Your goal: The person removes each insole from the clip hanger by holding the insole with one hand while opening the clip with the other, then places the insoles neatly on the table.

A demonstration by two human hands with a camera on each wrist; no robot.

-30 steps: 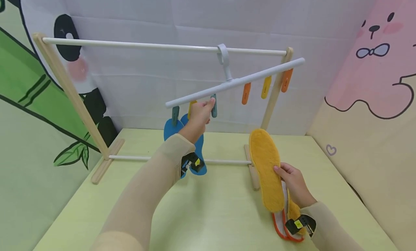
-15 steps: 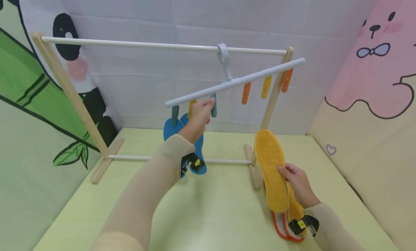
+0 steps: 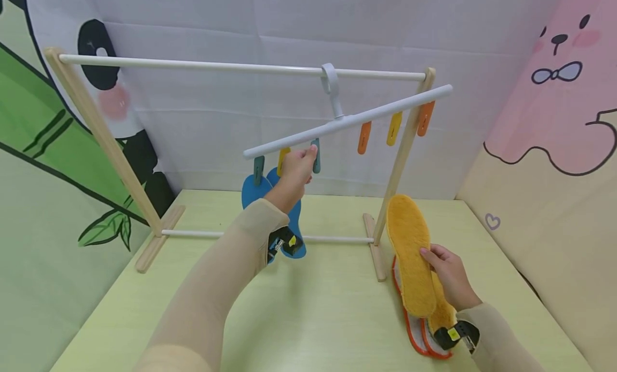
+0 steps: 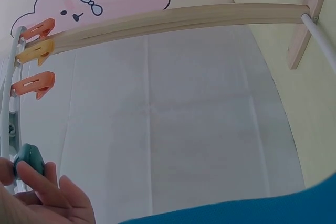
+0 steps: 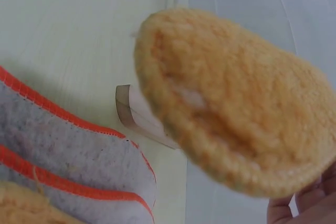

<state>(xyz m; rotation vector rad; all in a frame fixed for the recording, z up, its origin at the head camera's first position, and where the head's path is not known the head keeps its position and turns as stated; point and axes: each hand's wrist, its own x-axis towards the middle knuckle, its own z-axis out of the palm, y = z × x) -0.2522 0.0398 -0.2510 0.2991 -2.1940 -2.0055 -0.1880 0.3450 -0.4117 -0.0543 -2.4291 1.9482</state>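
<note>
Right now, from the head view, I see the person's left hand (image 3: 296,171) raised beneath a white hanger bar (image 3: 371,114), which hangs by its hook from the white top rail (image 3: 193,65) of a pale wooden stand (image 3: 399,168). Its grip pinches a teal clothes-peg (image 3: 316,157) on that bar. Beside it, two flat blue insoles (image 3: 295,221) hang from another teal peg (image 3: 258,170) and a yellow peg (image 3: 283,159), partly hidden by the arm. The right hand (image 3: 448,273) holds a long, fleecy yellow insole (image 3: 409,254) above the pale yellow counter (image 3: 332,308), its grip closed on the side edge, thumb on the face. Below, a second yellow insole (image 3: 442,306) lies partly over two grey insoles with orange edging (image 3: 416,333).

At the left wrist, thumb and fingers close on the teal clothes-peg, while two orange pegs (image 4: 33,84) and one more yellow peg (image 4: 35,52) line the bar beyond.

At the right wrist, the held insole looms large and blurred, fingers at its lower edge; the orange-edged pair lies near the stand's wooden foot (image 5: 144,116).
</note>
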